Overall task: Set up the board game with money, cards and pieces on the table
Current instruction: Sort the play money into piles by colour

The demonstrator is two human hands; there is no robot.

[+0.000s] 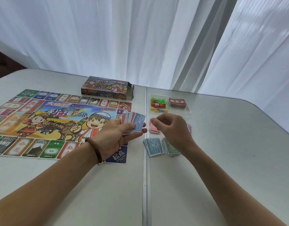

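Note:
The colourful paper game board (47, 121) lies flat on the left half of the table. My left hand (117, 136) holds a stack of play money (134, 123), a blue note on top, above the board's right edge. My right hand (171, 128) hovers just right of it with curled fingers, above a red money pile (153, 128); I cannot tell whether it pinches a note. On the table below lie a blue pile (153, 146) and a green pile (170, 148). A purple pile (189, 128) peeks out behind my right hand.
The game box (106, 87) stands open at the back, behind the board. A clear bag of small plastic pieces (158, 104) and a red card deck (178, 101) lie behind the money piles. A seam (146, 176) splits the table. White curtains hang behind.

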